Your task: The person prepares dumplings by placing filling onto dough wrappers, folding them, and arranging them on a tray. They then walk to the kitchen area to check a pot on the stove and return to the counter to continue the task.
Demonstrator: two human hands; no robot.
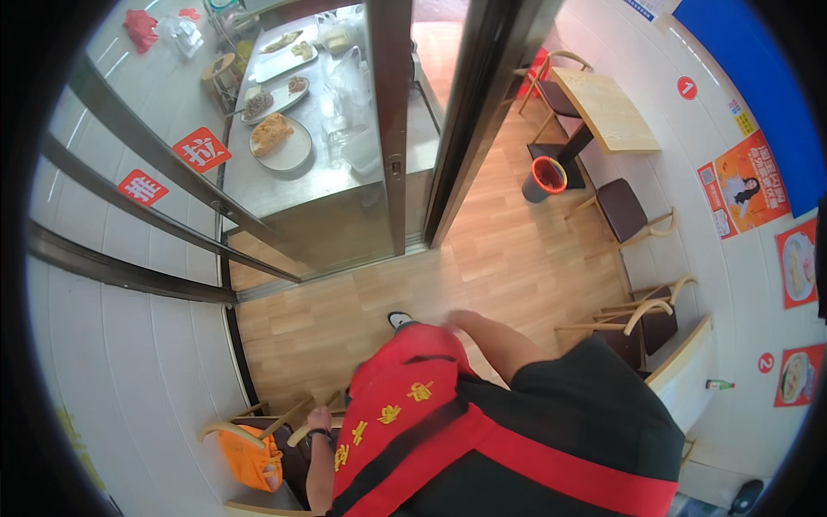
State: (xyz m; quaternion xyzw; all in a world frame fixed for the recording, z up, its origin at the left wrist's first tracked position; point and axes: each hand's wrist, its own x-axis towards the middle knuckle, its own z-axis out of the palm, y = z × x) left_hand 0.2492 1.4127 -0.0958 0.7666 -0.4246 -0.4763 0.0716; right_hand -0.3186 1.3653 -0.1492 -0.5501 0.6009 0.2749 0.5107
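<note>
At the lower left, my left hand, with a dark band at the wrist, hangs beside the wooden chairs; its fingers look curled, and whether it touches a chair is unclear. My right hand is blurred at the front edge of the red apron; its fingers cannot be made out. Through the glass sliding door, a metal counter holds a round plate of golden-brown food, an oval plate with food, a white rectangular tray and clear plastic containers.
A dark door frame stands ahead. To the right are a lined waste bin, a wooden table, chairs and another table with a small green bottle. An orange bag rests on a chair at lower left.
</note>
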